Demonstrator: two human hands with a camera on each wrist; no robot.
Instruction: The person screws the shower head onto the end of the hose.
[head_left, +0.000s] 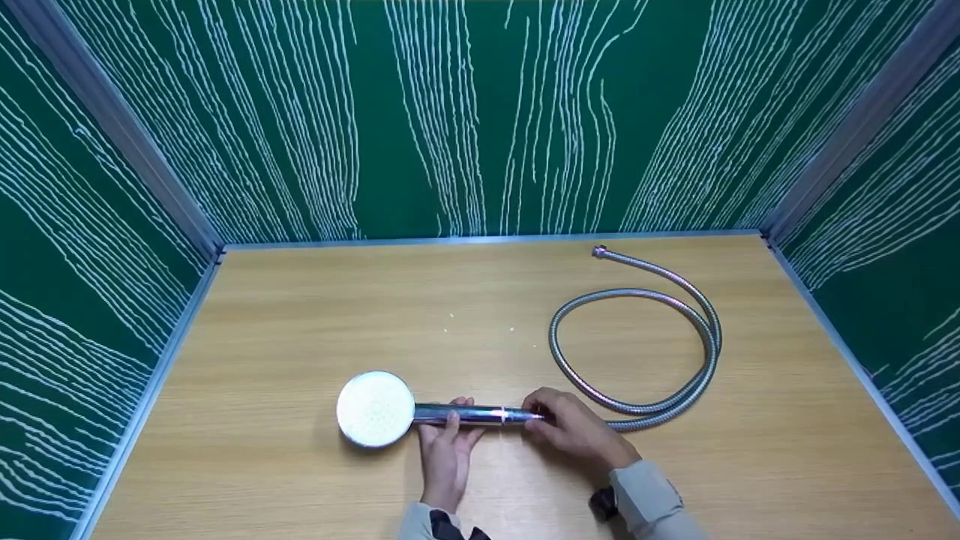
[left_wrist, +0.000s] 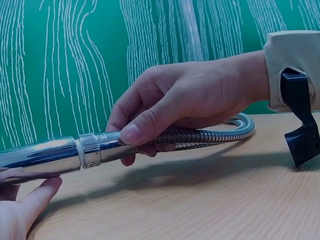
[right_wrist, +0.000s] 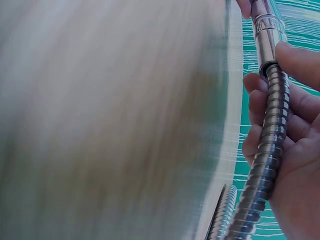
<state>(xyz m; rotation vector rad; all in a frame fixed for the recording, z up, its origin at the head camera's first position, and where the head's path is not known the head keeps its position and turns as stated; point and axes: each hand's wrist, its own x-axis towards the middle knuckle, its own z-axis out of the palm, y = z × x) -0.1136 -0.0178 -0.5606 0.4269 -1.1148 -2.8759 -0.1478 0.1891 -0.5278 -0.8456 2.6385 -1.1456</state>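
nearest are two pale grey sleeves [head_left: 652,499], with a black plastic wrist mount [left_wrist: 302,120] strapped at the right cuff. the left hand [head_left: 445,459] comes up from below and holds the glossy chrome handle [head_left: 480,414] of a round, white-faced shower head [head_left: 375,409], its thumb laid over the front and its other fingers behind, closed about the metal. the shower head lies crosswise over the near half of the pale wood-grain bench [head_left: 300,307], its disc to the left, face upward; whether the disc touches the wood is hard to tell.

to the right, the right hand [head_left: 574,427] pinches the tapered chrome connector [left_wrist: 111,145], thumb on one side, fingers curled on the other, the gap between them filled by the metal. the connector's ridged collar meets the handle's end along a thin pale line. from its narrow end a ribbed silver metal hose [head_left: 553,334] runs past the palm, then loops on the bench. a few tiny white specks [head_left: 451,316] lie mid-bench. farther off, the hose ends in a small chrome nut [head_left: 598,252] near the back edge. behind stand dark green panels [head_left: 390,150] streaked with white wavy lines.
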